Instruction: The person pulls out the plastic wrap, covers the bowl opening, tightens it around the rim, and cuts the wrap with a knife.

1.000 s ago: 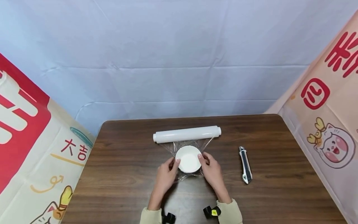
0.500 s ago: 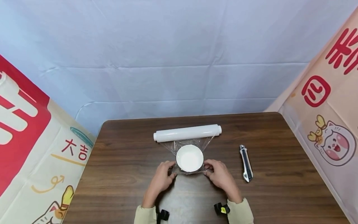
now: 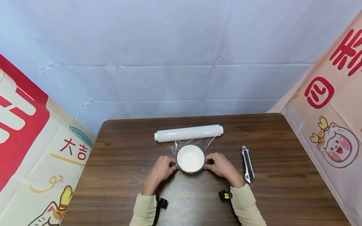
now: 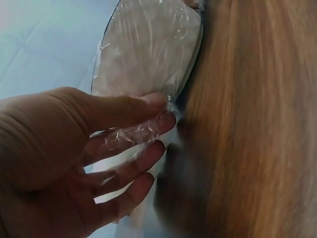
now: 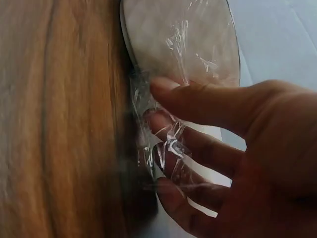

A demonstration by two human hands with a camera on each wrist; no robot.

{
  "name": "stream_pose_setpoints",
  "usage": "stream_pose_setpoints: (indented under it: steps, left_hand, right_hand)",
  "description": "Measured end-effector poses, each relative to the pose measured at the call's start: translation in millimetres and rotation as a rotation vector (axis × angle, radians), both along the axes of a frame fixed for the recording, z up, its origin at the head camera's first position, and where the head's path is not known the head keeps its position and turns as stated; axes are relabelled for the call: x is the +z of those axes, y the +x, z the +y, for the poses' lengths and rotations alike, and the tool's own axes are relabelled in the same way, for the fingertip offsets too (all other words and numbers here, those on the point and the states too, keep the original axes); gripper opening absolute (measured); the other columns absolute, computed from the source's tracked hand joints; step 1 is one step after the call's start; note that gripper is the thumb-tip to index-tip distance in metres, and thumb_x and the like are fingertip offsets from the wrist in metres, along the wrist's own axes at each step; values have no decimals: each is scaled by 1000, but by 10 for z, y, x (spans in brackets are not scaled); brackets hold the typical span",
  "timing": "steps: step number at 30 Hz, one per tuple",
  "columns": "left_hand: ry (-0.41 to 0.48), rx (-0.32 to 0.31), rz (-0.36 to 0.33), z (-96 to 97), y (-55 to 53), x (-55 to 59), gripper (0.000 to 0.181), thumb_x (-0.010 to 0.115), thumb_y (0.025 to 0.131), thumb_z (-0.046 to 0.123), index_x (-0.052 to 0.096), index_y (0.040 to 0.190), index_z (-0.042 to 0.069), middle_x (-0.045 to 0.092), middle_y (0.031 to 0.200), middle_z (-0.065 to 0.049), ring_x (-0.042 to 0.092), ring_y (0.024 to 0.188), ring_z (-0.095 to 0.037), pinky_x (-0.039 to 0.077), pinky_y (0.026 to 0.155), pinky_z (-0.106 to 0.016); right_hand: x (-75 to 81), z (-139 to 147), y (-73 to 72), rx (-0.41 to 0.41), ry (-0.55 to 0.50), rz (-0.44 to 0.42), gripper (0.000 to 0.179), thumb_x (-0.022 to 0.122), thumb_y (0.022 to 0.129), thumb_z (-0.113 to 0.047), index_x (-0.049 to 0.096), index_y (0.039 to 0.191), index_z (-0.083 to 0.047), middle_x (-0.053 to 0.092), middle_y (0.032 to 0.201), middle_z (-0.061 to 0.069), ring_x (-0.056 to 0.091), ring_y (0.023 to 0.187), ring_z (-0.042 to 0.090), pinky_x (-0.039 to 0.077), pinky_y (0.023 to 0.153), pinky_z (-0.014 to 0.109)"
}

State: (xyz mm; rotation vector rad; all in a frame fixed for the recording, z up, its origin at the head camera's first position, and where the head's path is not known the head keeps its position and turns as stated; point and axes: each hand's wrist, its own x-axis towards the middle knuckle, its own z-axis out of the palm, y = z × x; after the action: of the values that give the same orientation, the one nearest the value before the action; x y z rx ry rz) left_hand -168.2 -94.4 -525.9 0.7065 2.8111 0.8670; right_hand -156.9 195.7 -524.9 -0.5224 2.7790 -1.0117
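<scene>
A white bowl [image 3: 190,158] with a dark rim stands on the table, with clear cling film [image 4: 148,39] stretched over its near side. At the bowl's left side, my left hand [image 3: 162,169] pinches a gathered edge of the film between thumb and forefinger; its other fingers spread loosely below. On the opposite side my right hand [image 3: 222,166] holds a crumpled flap of film [image 5: 171,146] between thumb and fingers. From the bowl's far side the film runs back to a white cling film roll [image 3: 189,133], lying crosswise behind it.
A utility knife [image 3: 248,164] lies right of my right hand, pointing away from me. The brown wooden table [image 3: 121,150] ends at a pale blue cloth backdrop [image 3: 169,62]. Printed cloths hang on both sides.
Both hands have gone from the bowl's rim to its two sides, spreading apart. The film's near edge, earlier lying in front of the bowl, is now drawn up against it.
</scene>
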Motion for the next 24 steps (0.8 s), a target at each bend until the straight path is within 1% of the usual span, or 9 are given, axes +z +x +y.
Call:
stream_pose_setpoints:
  steps: [2,3,6,8,11,13,15,19,24]
  left_hand:
    - [21,-20,-72,-36,-21,13,13,82,91,22,75,81,18,72,77,9,58,72,-4,51,71,-23]
    - [27,-26,-99,-61,-25,19,12,84,90,26,76,87,18,74,82,9,61,77,-5,53,74,-25]
    - [11,-23,-159,-149,-5,70,29,90,84,32,78,106,16,77,100,3,67,97,-15,57,90,-34]
    - [-39,-3,-159,-213,23,115,38,91,82,27,78,114,13,74,107,-2,64,107,-23,55,97,-42]
    - [-107,12,-144,-290,33,174,28,87,81,14,79,108,12,70,105,-4,59,110,-29,52,99,-46]
    - [-129,14,-132,-311,1,188,17,81,83,8,79,99,12,69,98,-3,59,103,-26,52,94,-43]
    - [-124,18,-130,-302,-55,190,10,77,85,6,79,93,13,70,92,-1,62,95,-23,54,88,-40]
    - [-114,118,-148,-221,-144,171,5,76,90,13,78,95,15,73,88,1,64,83,-15,55,76,-36]
    - [-106,292,-146,-79,-191,137,22,78,87,17,74,107,11,70,88,-2,64,81,-20,54,73,-40]
  right_hand:
    - [16,54,-11,7,-12,-41,9,85,88,-18,76,91,-17,74,89,-5,64,85,11,52,79,29]
    - [33,84,-4,1,-8,-64,15,86,87,-23,76,97,-16,75,94,-3,65,91,14,53,82,31]
    - [73,179,43,-21,23,-117,38,91,82,-32,75,111,-13,73,111,4,62,107,25,53,94,42]
    - [82,238,84,-24,65,-110,37,91,82,-28,75,113,-14,69,115,5,57,111,28,51,97,46]
    - [65,285,107,-12,94,-51,17,84,86,-12,77,101,-17,66,104,3,56,101,25,51,91,43]
    - [53,289,97,-27,100,-10,14,78,87,-4,77,91,-18,65,95,1,57,93,21,51,85,40]
    - [44,276,69,-70,109,10,15,76,89,-3,76,86,-18,65,86,-2,58,84,16,51,78,36]
    - [35,216,-17,-199,116,-22,12,75,92,-8,76,85,-18,66,79,-4,57,73,10,48,68,31]
    - [12,93,-129,-305,77,-39,7,74,91,-10,79,90,-15,68,77,-2,58,69,12,46,64,31]
